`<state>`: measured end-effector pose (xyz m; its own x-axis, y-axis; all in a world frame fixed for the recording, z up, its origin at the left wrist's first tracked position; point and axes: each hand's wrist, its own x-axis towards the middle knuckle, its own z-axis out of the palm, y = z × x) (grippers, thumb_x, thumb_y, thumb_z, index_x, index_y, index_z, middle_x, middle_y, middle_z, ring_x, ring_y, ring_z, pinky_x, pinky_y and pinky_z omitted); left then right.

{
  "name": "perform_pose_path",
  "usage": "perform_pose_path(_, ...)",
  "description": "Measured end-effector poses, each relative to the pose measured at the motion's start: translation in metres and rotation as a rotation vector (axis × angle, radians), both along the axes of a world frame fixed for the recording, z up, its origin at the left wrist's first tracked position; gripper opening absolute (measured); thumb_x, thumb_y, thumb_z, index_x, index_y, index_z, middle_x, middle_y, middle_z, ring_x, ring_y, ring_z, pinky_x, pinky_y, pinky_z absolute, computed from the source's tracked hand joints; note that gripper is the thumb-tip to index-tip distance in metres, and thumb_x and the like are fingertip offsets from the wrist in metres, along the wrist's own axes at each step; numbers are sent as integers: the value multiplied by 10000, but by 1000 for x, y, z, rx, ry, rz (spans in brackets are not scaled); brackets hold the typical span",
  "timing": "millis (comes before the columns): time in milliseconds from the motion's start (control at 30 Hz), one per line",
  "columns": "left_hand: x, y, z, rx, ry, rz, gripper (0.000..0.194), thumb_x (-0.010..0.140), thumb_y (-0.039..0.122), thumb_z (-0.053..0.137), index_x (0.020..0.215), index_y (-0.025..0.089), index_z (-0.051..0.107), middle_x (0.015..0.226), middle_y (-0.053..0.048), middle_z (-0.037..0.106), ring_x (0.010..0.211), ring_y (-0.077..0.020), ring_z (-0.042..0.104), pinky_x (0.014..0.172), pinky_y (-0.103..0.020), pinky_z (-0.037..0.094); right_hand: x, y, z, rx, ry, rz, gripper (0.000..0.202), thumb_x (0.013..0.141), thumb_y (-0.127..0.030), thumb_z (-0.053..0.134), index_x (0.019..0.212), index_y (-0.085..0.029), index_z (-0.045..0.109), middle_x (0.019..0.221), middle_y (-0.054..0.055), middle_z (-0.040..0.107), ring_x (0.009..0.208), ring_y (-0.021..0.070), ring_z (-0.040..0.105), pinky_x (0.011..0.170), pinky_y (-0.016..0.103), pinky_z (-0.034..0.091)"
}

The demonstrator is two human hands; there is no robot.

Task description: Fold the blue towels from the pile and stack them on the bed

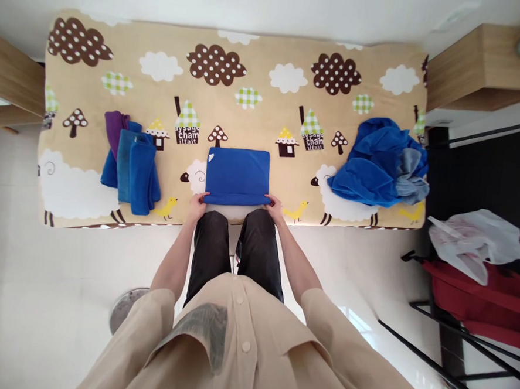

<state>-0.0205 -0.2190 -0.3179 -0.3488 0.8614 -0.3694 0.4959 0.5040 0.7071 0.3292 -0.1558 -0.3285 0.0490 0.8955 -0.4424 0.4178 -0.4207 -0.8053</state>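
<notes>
A blue cloth lies flat in a rectangle on the patterned bench cover, with a small white tag at its upper left corner. Its near edge is turned up in a narrow fold. My left hand pinches the left end of that fold. At the right end, my right hand grips the cloth between thumb and fingers. To the left lie rolled blue and purple cloths, partly overlapping. A loose heap of blue cloth sits at the right, with a grey-blue piece on it.
Wooden furniture stands at the back right, and another wooden piece at the left. A white plastic bag and red fabric are at the right beside black metal bars. A round stool is below left.
</notes>
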Motion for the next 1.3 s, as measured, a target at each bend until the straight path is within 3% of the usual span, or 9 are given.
perform_pose_path(167,-2,1,-8,-1,-40,23,418,767,129,544,1108,184,780,838,-44,640,819,-217,612,885,-361,533,-1,0,-1,5,-21,-6,370,717,-301,618,1044,-175,738,872,42,734,787,203,631,841,362,558)
perform_pose_path(300,-2,0,-13,-20,-65,88,218,886,314,599,995,186,738,751,-20,597,736,-202,593,796,-334,520,-3,-1,-3,2,-89,-25,197,825,-416,619,839,-220,627,763,13,652,753,195,588,843,363,547)
perform_pose_path(467,0,-4,-16,-38,-69,125,299,984,455,535,831,214,623,669,-5,548,639,-192,582,699,-323,498,-2,-1,-8,6,-193,-25,350,926,-554,550,739,-264,487,724,15,596,795,224,594,919,409,538)
perform_pose_path(600,3,-6,-19,-20,-30,162,352,1002,502,509,788,233,582,679,-19,561,718,-218,631,737,-332,514,-1,-2,-10,7,-251,-15,418,950,-618,506,718,-272,468,725,25,602,842,246,607,960,442,538)
perform_pose_path(867,10,-9,-15,3,46,237,426,1019,528,479,700,247,509,723,-41,545,806,-230,639,816,-360,524,-1,-4,-11,6,-297,-18,413,968,-573,508,690,-268,492,718,33,615,837,256,624,922,429,537)
perform_pose_path(1033,9,-5,-12,28,166,162,400,1002,464,520,667,250,477,792,-75,565,882,-248,603,920,-399,509,-4,-6,-10,12,-339,-28,418,956,-591,518,710,-254,551,723,37,640,812,250,627,860,384,530)
perform_pose_path(1133,7,-3,-18,60,227,82,343,1007,423,539,715,245,510,865,-100,578,1002,-275,609,1009,-421,491,-5,-9,-19,71,-409,-34,421,960,-587,512,722,-247,584,744,52,650,842,256,643,856,371,533)
perform_pose_path(1300,2,-5,-43,45,335,-24,260,1019,361,529,809,214,571,990,-152,581,1229,-354,556,1142,-525,391,-1,-14,-54,124,-534,1,396,995,-509,484,788,-215,651,819,121,646,938,295,668,890,410,546)
